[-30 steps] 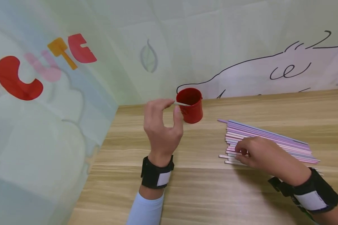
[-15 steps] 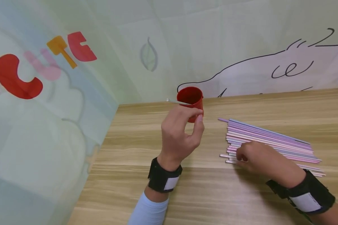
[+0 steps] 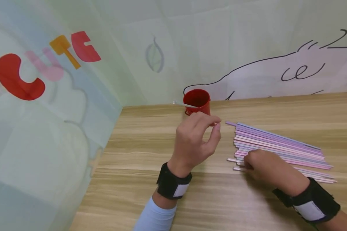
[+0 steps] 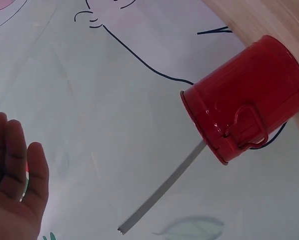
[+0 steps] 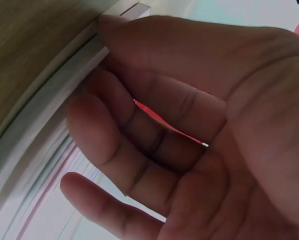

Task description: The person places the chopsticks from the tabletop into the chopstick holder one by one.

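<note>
- The person's left hand (image 3: 193,142) is released, holding nothing: its thumb and forefinger stand near each other with a gap between them.
- The person's right hand (image 3: 271,170) has its fingers curled in, and thumb and forefinger pinch a pale, slim, flat stick (image 5: 64,77) at the near edge of a row.
- Beneath and beyond the right hand lies that row of slim sticks in purple, pink, blue and white (image 3: 277,141), side by side, their left ends uneven.
- Just beyond the left hand's knuckles, partly hidden by them, a round red metal bucket with a wire handle (image 4: 249,85) stands upright.
- A single grey, flat stick (image 4: 162,192) leans in the bucket's mouth, its outer end jutting out leftward, beyond the left hand.
- Around each wrist sits a black strap with a white patch (image 3: 169,184); behind the left one is a light blue sleeve (image 3: 156,215).
- Under both hands spreads a wood-grain tabletop (image 3: 133,150).
- Past the hands, a pale printed backdrop (image 3: 176,29) carries a leaf outline, black line drawing and, to the left, coloured letters reading "CUTE".
</note>
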### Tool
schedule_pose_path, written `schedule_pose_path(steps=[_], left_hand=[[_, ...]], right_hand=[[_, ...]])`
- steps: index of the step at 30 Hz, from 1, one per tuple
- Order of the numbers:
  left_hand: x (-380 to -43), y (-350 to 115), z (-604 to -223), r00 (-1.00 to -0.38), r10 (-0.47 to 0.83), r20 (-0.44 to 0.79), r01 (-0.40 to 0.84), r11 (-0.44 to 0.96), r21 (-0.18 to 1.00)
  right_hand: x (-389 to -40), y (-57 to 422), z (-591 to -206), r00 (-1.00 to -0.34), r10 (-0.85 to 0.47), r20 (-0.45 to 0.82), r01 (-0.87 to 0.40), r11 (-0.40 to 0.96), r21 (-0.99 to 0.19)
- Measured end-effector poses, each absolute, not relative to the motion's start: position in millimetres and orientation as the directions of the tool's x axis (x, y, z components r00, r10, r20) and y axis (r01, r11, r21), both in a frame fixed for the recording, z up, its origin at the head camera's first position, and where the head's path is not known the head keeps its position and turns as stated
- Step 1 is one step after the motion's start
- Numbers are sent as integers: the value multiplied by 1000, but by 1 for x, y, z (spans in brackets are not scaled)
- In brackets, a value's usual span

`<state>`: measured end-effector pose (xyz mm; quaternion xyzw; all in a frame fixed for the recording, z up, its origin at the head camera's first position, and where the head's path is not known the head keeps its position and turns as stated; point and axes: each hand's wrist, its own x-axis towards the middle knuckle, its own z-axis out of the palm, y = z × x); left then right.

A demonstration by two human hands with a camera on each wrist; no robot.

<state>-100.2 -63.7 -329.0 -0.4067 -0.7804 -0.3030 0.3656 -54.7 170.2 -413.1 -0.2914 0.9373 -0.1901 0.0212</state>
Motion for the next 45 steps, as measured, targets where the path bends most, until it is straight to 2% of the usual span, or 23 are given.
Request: schedule_pose_path(steps=[8,13,24,28,34,45], left_hand=[[-97,-56,-335,-436,491,754,859,478,184],[-97,-53,-337,-453,530,717,857,481,186],[-98,-50,-340,-454,593,665,869,458,185],[-99,-49,-340,-458,598,657,876,428,222],[-97,-49,-340,-462,605,648,883,378,277],[-96,-50,-339,-461,623,632,886,287,363]], right_hand=[[-55,171,-416,-808,-585,70,-561,727,-395],[-57,173,-415,-770,-631,92,-597,663,-451],[-59,169,-401,-678,-652,341,-717,484,-501],[-59,168,-393,-676,-615,406,-717,425,-552],[-58,170,-383,-641,-520,565,-760,324,-563],[-52,165,-370,-648,-323,689,-758,194,-622]])
